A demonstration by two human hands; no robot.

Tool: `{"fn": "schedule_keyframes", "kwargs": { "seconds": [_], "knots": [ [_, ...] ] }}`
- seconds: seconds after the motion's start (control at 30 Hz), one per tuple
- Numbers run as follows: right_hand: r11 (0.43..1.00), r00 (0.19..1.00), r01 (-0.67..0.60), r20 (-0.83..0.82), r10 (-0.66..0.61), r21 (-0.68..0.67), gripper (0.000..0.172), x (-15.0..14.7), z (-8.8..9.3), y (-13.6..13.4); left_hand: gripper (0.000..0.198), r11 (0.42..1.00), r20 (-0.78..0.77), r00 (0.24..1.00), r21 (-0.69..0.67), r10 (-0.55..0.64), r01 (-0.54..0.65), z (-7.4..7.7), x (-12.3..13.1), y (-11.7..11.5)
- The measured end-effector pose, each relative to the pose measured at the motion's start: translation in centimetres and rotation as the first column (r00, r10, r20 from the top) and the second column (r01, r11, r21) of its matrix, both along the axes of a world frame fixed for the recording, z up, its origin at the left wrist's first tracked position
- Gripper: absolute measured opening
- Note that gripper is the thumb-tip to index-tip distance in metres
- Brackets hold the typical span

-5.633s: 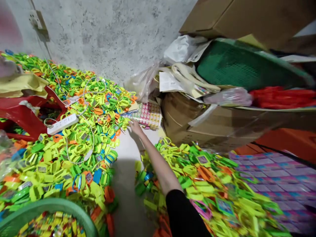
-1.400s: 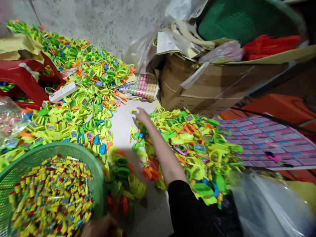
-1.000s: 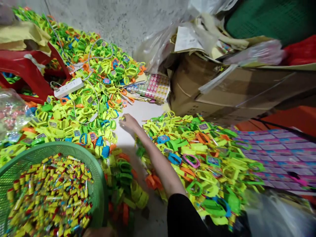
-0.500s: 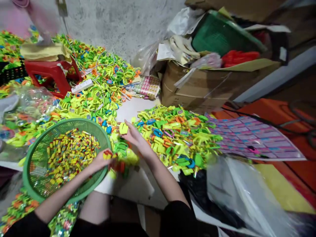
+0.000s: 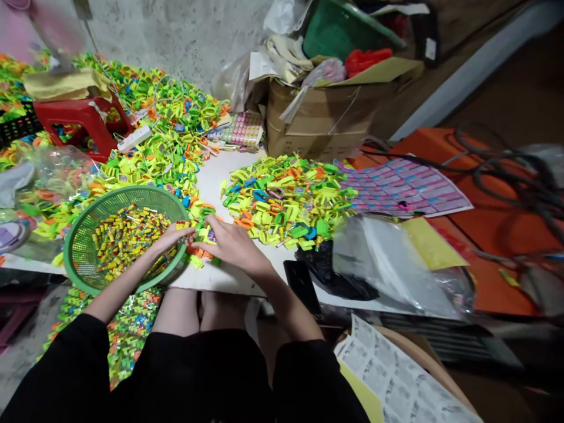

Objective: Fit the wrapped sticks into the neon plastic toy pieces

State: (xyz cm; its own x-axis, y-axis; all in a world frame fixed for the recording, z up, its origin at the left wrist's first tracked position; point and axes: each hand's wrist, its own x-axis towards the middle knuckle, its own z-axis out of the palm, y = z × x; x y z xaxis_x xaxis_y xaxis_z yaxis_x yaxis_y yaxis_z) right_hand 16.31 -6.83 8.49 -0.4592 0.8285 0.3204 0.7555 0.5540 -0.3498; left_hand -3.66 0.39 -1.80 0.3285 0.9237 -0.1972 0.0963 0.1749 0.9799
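Note:
My left hand [image 5: 176, 236] is closed over the right rim of a green mesh basket [image 5: 73, 258], with small yellow-and-red pieces [image 5: 183, 225] showing at its fingers. Many small yellow-and-red cylinders [image 5: 127, 238] fill the basket's bottom. Close beside it, my right hand [image 5: 231, 242] has thumb and fingers curled around a yellow plastic piece with a purple face [image 5: 211, 236], which looks like a toy watch. Its far side is hidden by the fingers. Below both hands lie loose yellow and orange plastic pieces [image 5: 198, 258] on the white table [image 5: 233, 273].
A heap of bright plastic pieces [image 5: 286, 205] lies right of my hands. Another heap [image 5: 150, 158] spreads behind the basket, around a red stool [image 5: 79, 126] and a white power strip [image 5: 134, 138]. A cardboard box [image 5: 317, 123], a purple printed sheet [image 5: 400, 188] and a black phone-like slab [image 5: 302, 286] are at right.
My hands have come together, the right one turning palm inward with its fingers closing on the yellow piece. The view has shifted, showing more of the lap and the right side.

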Motion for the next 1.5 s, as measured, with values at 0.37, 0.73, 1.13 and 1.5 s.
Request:
{"fn": "schedule_keyframes", "kwargs": {
  "seconds": [0.37, 0.73, 1.13, 1.5],
  "knots": [
    [0.947, 0.983, -0.029, -0.162, 0.086, 0.321, 0.058, 1.3, 1.8, -4.2, 0.031, 0.992, -0.120, 0.992, 0.126, 0.045, -0.029, 0.0, 0.9, -0.5],
    [0.924, 0.981, -0.024, -0.168, 0.095, 0.381, 0.062, 0.7, 2.2, -3.9, 0.029, 0.973, -0.200, 0.970, 0.212, 0.135, -0.092, 0.1, 1.9, -1.0],
    [0.967, 0.974, -0.063, -0.197, 0.114, 0.248, 0.060, 0.9, 2.1, -3.2, 0.033, 0.977, -0.203, 0.976, 0.212, 0.079, -0.035, -0.2, 1.7, -1.1],
    [0.980, 0.938, -0.080, -0.320, 0.135, 0.181, 0.062, 0.3, 1.8, -2.3, 0.029, 0.974, -0.208, 0.978, 0.224, 0.025, 0.023, -0.8, 1.5, -1.1]
  ]
}}
